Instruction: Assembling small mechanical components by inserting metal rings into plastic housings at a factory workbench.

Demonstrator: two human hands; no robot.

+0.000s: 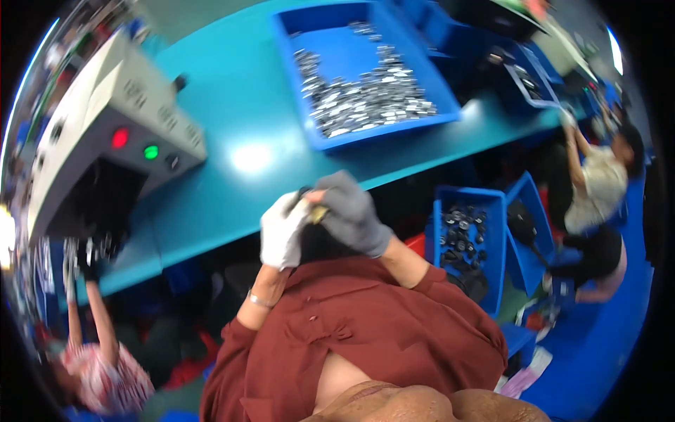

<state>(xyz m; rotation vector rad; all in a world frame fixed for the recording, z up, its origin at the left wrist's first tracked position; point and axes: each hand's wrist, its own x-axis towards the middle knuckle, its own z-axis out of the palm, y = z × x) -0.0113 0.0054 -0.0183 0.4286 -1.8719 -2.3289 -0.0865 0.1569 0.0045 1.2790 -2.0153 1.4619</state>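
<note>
One small part [318, 214], blurred, sits between the hands, in front of the bench [232, 119]; left hand [283, 231] and right hand [349, 214] both seem pinched on it, so it looks unfinished; silvery pieces [373, 102] partly cover the tray [342, 53]; dark pieces [460, 232] lie in the bin [496, 239]; which are done, I cannot tell.
</note>
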